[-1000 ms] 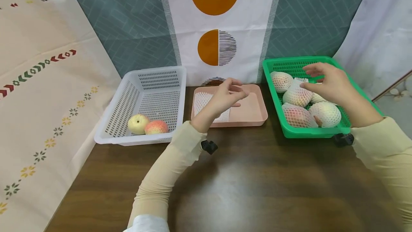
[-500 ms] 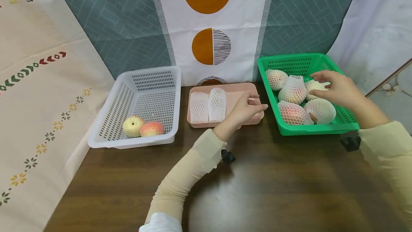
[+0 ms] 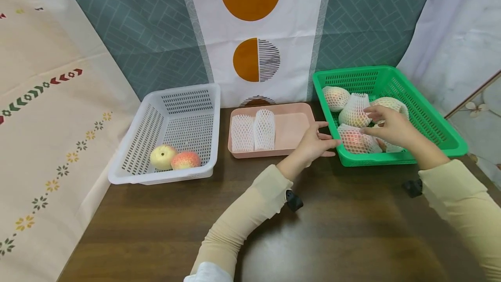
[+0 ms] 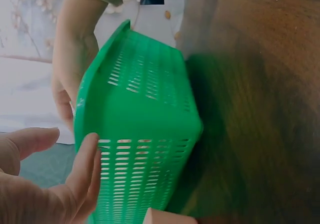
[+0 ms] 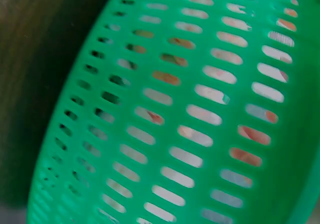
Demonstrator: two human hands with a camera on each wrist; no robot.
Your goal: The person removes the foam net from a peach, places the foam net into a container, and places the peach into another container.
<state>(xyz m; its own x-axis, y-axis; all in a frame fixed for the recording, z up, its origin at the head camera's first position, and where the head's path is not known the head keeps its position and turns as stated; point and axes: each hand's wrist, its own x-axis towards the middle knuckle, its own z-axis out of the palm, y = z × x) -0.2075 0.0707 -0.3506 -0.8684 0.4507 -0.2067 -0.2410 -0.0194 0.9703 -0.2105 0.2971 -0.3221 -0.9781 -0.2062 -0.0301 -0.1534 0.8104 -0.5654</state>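
Note:
My right hand (image 3: pixel 391 127) is over the green basket (image 3: pixel 438 121), fingers loosely bent above fruits in white foam nets. Nearest its fingertips are a reddish netted fruit (image 3: pixel 357 139) and an upright netted fruit (image 3: pixel 355 111). Its palm partly hides another netted fruit at the front. Outside the basket's left wall is my left hand (image 3: pixel 315 145), fingers spread and holding nothing; in the left wrist view a fingertip (image 4: pixel 91 139) is right at the green rim. Through the slots in the right wrist view, pieces of netted fruit show; neither hand's fingers appear there.
A pink tray (image 3: pixel 291 127) with two white foam nets (image 3: pixel 264 129) stands mid-table. Left of it, a white basket (image 3: pixel 217 129) holds a yellow fruit (image 3: pixel 162 156) and a red-orange fruit (image 3: pixel 185 160). Patterned cloths hang behind the brown table (image 3: pixel 332 212).
My left hand has moved right, from over the pink tray to the green basket's left side. My right hand has come lower and nearer the front fruits.

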